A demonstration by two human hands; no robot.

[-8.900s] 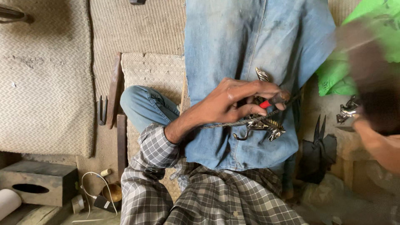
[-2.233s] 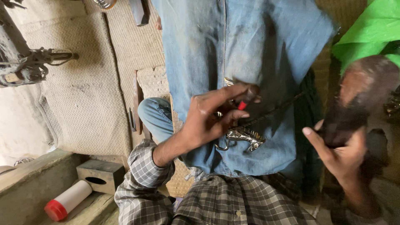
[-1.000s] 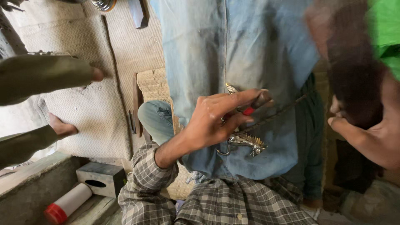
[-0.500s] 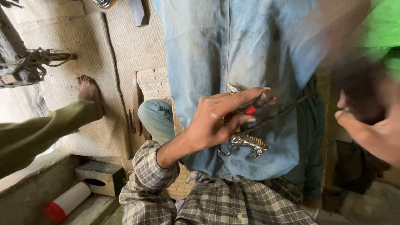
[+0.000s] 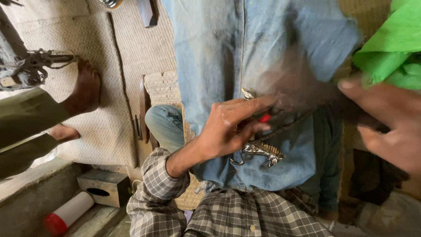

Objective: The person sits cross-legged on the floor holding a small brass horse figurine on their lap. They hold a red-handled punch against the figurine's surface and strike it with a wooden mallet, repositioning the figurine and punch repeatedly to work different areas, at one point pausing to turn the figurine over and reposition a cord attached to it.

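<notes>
My left hand (image 5: 223, 131) grips a shiny silver metal ornament (image 5: 263, 151) with a small red part (image 5: 265, 117), pressing it against the blue denim cloth (image 5: 245, 52) draped over my lap. My right hand (image 5: 390, 131) comes in from the right, blurred by motion, around a dark elongated tool (image 5: 307, 101). The tool's smeared end reaches over the fingertips of my left hand. What kind of tool it is cannot be made out.
Another person's bare foot (image 5: 83, 87) and olive trouser leg stand on the woven mat (image 5: 57, 35) at left, beside a metal device (image 5: 26, 70). A wooden box (image 5: 105, 186) and a white cylinder with a red cap (image 5: 68, 210) lie lower left. Green cloth (image 5: 390, 48) fills the upper right.
My right hand has swung the dark tool down and left toward the ornament. The other person's foot has stepped further onto the mat. My left hand keeps its grip.
</notes>
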